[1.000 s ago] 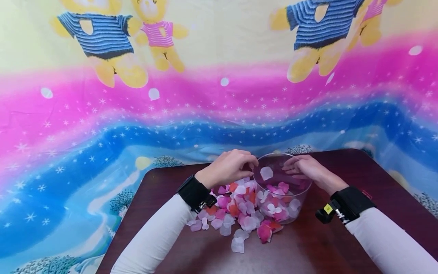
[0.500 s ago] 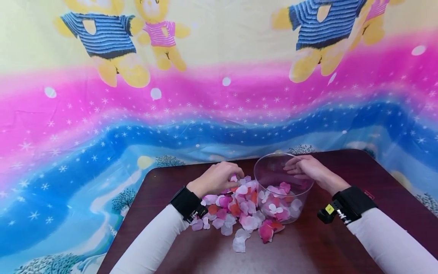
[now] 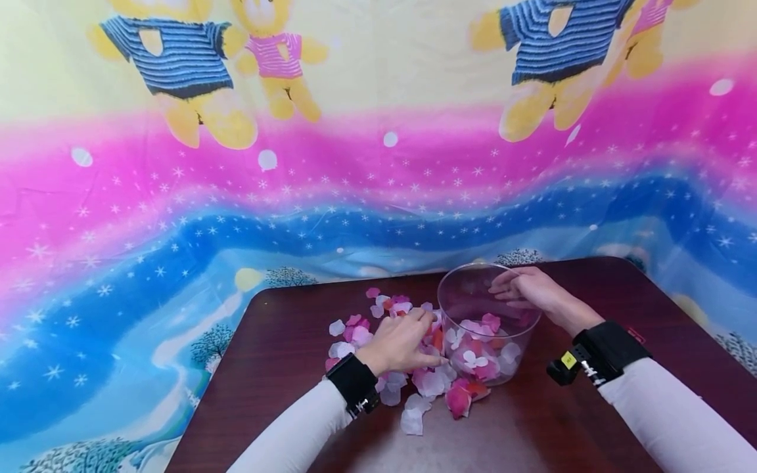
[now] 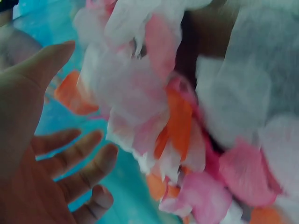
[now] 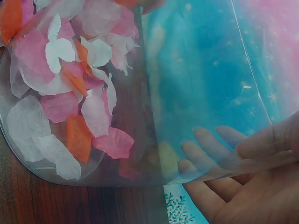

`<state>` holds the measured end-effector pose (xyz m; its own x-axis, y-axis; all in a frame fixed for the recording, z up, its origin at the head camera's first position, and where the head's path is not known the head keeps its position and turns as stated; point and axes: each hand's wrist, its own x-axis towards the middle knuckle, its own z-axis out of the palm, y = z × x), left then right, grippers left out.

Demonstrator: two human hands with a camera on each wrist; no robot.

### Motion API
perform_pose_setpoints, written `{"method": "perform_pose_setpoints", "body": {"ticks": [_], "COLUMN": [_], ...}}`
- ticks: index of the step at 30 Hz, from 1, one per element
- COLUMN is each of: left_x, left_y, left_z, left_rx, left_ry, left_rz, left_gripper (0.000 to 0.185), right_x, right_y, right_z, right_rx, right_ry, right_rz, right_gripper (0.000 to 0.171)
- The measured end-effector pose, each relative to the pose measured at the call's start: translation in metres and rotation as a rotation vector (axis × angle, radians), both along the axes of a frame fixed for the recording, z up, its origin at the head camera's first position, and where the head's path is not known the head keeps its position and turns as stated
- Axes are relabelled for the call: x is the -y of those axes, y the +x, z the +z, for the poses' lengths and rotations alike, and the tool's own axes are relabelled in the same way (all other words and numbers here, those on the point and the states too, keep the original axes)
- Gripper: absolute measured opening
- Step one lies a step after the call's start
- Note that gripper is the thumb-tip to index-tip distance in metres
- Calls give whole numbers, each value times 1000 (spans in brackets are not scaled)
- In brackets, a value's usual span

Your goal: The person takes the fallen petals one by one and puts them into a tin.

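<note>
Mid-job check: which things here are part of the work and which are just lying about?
In use: loose petals under the left hand; clear bowl with petals inside, its rim held by the right hand.
Lying about: teddy-bear backdrop cloth; brown table.

A clear bowl (image 3: 489, 322), partly filled with petals, is held at its rim by the right hand (image 3: 528, 289). The left hand (image 3: 402, 341) is laid on the loose petals (image 3: 408, 368) scattered just beside the bowl on the dark surface (image 3: 284, 341).
</note>
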<state>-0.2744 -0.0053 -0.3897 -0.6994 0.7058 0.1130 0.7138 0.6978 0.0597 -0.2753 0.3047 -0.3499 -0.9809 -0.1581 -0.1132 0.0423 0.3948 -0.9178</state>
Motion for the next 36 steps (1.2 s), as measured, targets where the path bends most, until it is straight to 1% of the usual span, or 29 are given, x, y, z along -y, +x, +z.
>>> {"method": "perform_pose_setpoints", "body": {"ticks": [2, 4, 5, 7, 11, 13, 18, 20, 22, 24, 25, 27, 29, 31, 36], "left_x": [-3, -3, -3, 0, 7, 12, 23, 27, 32, 37, 39, 43, 43, 42, 26], "left_y": [1, 1, 0, -1, -6, -8, -9, -10, -10, -11, -12, -14, -15, -15, -10], "left_z": [-2, -3, -3, -3, -2, -1, 1, 4, 9, 17, 22, 33, 46, 60, 95], "left_rx": [0, 4, 8, 19, -2, 3, 47, 48, 32, 13, -8, -35, -61, -91, -131], "left_ry": [15, 38, 51, 84, 139, 172, 203, 199, 190, 190, 187, 194, 209, 224, 228], "left_rz": [27, 51, 60, 65, 48, 39, 42, 47, 58, 70, 76, 78, 58, 24, -70], "left_gripper": [86, 85, 81, 66, 22, 9, 9, 11, 11, 9, 8, 6, 6, 7, 8], "right_x": [0, 0, 0, -1, -1, -1, -1, -1, -2, -1, -1, -1, -2, -2, -2], "right_y": [0, 0, 0, 0, 0, 0, 0, 1, 1, 1, 1, 0, 0, -1, -1], "right_z": [0, 0, 0, 0, 1, 2, 1, 1, 0, 0, 0, 0, 1, 1, 0], "right_rx": [0, 1, 2, 1, -5, -8, -1, 3, 5, 3, 3, 2, 0, -2, -1], "right_ry": [-1, 2, 3, 8, 16, 16, 6, 6, 7, 10, 11, 11, 13, 14, 11], "right_rz": [-2, -3, -1, 4, 8, 6, 5, 7, 10, 14, 15, 18, 17, 16, 16], "right_gripper": [46, 47, 47, 47, 46, 45, 46, 46, 46, 46, 46, 46, 46, 46, 47]}}
